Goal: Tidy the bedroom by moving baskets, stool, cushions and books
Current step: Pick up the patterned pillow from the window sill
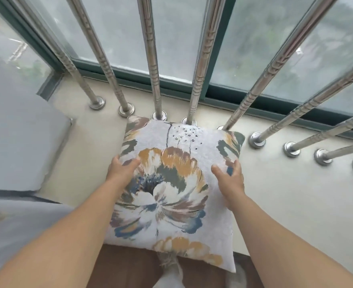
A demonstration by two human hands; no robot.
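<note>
Cushion [171, 183] with floral print is gripped at its sides by left hand [120, 170] and right hand [231, 179], apparently touching the steel bars [194, 96] above the window ledge [285, 194]

Floral cushion against silver and grey

White cushion [177, 183] with ochre, blue and grey-green flower; silver bars [154, 65]; grey mat [20, 129]; cream sill [285, 194].

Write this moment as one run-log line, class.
step: placing cushion | left hand: grips cushion left edge | right hand: grips right edge | cushion: on sill, far edge at bars
</note>
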